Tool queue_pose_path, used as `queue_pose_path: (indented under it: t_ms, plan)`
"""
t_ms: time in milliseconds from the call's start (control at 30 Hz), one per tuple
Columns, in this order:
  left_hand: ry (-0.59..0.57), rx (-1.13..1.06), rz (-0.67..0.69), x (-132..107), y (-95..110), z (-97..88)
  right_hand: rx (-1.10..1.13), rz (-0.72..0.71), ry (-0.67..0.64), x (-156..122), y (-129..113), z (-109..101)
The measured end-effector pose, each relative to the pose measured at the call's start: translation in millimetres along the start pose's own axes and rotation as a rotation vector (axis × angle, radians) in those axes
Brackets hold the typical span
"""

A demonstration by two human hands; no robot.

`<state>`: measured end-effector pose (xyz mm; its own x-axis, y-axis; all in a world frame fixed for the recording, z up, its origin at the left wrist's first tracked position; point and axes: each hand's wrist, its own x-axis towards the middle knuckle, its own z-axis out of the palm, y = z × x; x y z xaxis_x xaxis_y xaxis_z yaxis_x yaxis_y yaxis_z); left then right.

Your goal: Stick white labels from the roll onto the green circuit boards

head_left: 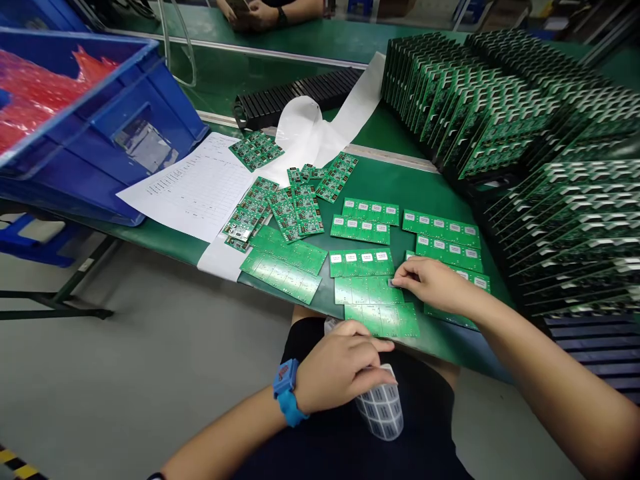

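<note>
My right hand (429, 281) pinches a small label (392, 283) at the right end of a green circuit board (365, 291). Below that board lies a bare one (383, 320), and above it a board (361, 263) carries a row of white labels. More labelled boards (447, 251) lie partly under my right hand and wrist. Over my lap, my left hand (345, 367) grips a strip of printed labels (384, 410), its thumb on the strip's upper end. Two unlabelled boards (285, 263) overlap at the table's front edge.
Boards stand upright in black racks (450, 167) on the right. Component-side boards (295, 207) lie mid-table beside a printed sheet (195, 180). White backing paper (345, 127) trails behind them. A blue bin (165, 127) holds red plastic wrap. Across the table are another person's hands (255, 15).
</note>
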<state>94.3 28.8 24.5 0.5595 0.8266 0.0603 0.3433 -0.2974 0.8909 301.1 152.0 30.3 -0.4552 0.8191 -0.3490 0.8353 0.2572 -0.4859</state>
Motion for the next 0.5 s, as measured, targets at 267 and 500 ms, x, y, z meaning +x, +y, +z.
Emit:
queue_pose_path:
  t_ms: [267, 500]
  plan:
    - [-0.085, 0.346, 0.069, 7, -14, 3.4, -0.319, -0.056, 0.097, -8, -17, 9]
    - [-0.075, 0.363, 0.041, 11, -12, 2.8, -0.443, -0.034, 0.347, -16, -31, 3]
